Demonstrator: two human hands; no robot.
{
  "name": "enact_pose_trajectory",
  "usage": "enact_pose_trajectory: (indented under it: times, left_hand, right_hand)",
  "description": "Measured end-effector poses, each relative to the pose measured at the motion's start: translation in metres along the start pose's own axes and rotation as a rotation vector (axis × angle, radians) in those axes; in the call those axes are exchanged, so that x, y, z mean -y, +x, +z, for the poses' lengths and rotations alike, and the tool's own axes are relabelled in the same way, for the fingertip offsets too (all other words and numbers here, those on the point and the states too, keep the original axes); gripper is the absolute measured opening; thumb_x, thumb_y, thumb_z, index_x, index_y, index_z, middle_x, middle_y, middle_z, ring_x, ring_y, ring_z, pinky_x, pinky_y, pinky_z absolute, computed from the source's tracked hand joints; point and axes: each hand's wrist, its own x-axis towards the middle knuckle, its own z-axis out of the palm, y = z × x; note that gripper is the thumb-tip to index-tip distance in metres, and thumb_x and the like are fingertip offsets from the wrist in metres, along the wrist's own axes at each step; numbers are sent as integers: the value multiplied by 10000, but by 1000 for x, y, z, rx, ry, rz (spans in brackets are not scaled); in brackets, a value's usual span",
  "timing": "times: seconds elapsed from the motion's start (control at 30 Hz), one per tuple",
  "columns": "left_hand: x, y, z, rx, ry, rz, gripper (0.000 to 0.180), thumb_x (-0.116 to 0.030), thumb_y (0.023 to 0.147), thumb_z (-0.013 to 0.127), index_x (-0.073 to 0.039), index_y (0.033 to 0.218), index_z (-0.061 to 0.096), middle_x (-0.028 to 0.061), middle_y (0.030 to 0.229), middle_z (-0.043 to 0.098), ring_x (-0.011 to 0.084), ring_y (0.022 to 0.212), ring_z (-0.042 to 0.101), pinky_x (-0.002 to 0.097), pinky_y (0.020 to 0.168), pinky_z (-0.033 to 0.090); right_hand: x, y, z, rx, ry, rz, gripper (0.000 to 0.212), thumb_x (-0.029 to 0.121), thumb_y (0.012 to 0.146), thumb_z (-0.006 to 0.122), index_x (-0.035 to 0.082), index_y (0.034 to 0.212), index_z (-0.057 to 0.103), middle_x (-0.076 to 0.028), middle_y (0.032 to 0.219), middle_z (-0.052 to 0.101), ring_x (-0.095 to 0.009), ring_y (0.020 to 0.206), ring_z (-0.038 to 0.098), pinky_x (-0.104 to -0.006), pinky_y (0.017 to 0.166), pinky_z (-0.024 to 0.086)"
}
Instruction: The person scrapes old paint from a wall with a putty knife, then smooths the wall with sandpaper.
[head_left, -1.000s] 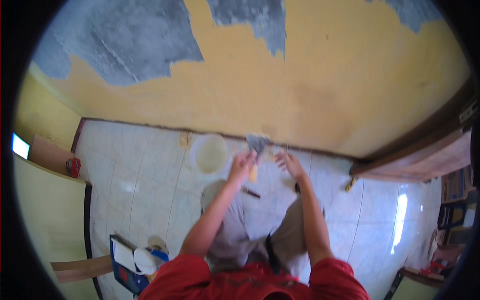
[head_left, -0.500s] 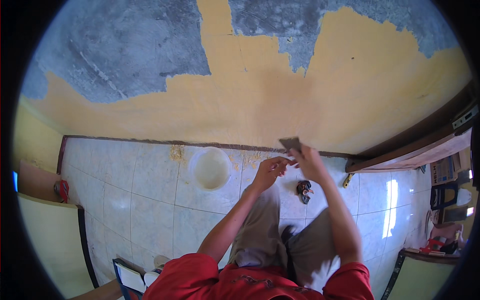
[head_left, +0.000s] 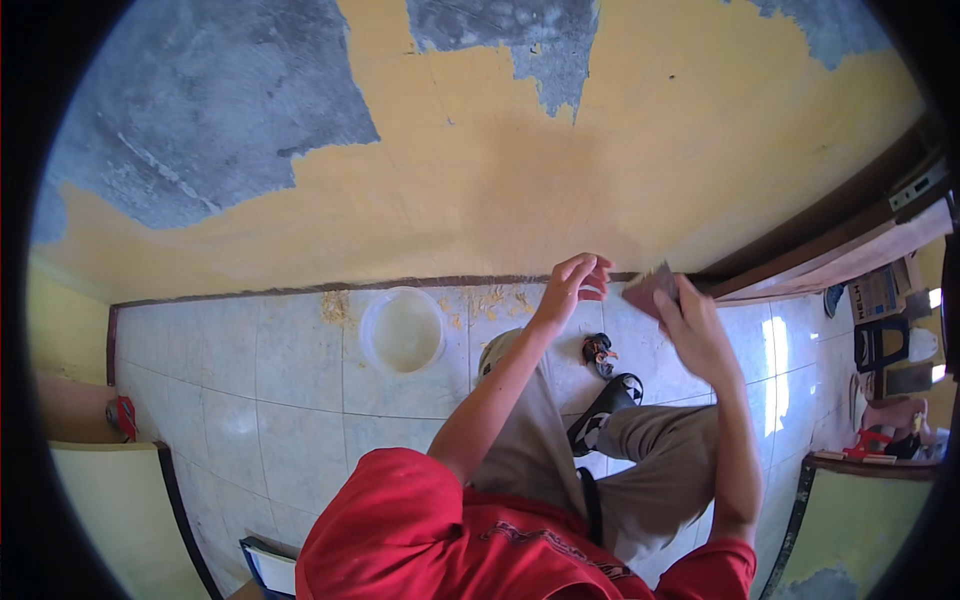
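Head view shows both forearms stretched forward from red sleeves, the left one slanting up to the right, the right one rising and then leaning inward at the wrist. The left hand (head_left: 570, 284) hangs near the foot of the yellow wall (head_left: 420, 215), its fingers loosely bent and a little apart, tips pointing toward the other hand. The right hand (head_left: 696, 328) has its fingers clamped on a scraper (head_left: 645, 292), thumb side facing left. The scraper's flat brown face juts out past those fingers, up and to the left, so it sits between the two hands, just beside the left fingertips but apart from them; its handle is hidden in the grip. Beyond the left forearm, a round white bucket (head_left: 368, 335) stands on the tiled floor (head_left: 300, 375), with pale flakes (head_left: 334, 308) scattered beside it
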Motion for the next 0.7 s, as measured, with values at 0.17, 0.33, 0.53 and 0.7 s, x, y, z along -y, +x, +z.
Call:
enact_pose_trajectory:
  times: [0.17,0.33,0.53,0.7]
  left_hand:
    - [-76,-9,63,261,-265,238,682,-602,960,305,-46,1315,475,107,1284,535,259,1125,544,481,920,476]
    - [-152,26,112,233,-524,430,629,-596,982,292,-106,1340,455,46,1331,516,230,1173,521,455,976,474]
    - [-190,63,97,257,-789,407,482,-475,1012,377,-108,1304,491,23,1242,600,182,1129,588,343,925,525]
    - [-186,64,103,302,-904,345,386,-385,1002,467,-90,1243,538,32,1207,615,203,1103,597,368,915,532]
  right_hand:
    - [87,52,-46,-87,-328,-336,232,209,929,529,-4,992,595,-220,857,603,-410,734,590,-467,654,475]
    - [160,97,-66,-361,-451,-426,283,269,931,532,-4,896,596,-198,755,631,-358,745,650,-454,655,502]
    - [171,118,-54,-394,-653,-488,260,247,920,530,-3,902,603,-172,807,677,-352,765,679,-443,660,546]
    - [171,127,-50,-393,-644,-489,222,202,886,547,-8,868,617,-180,807,679,-341,777,683,-433,669,547]
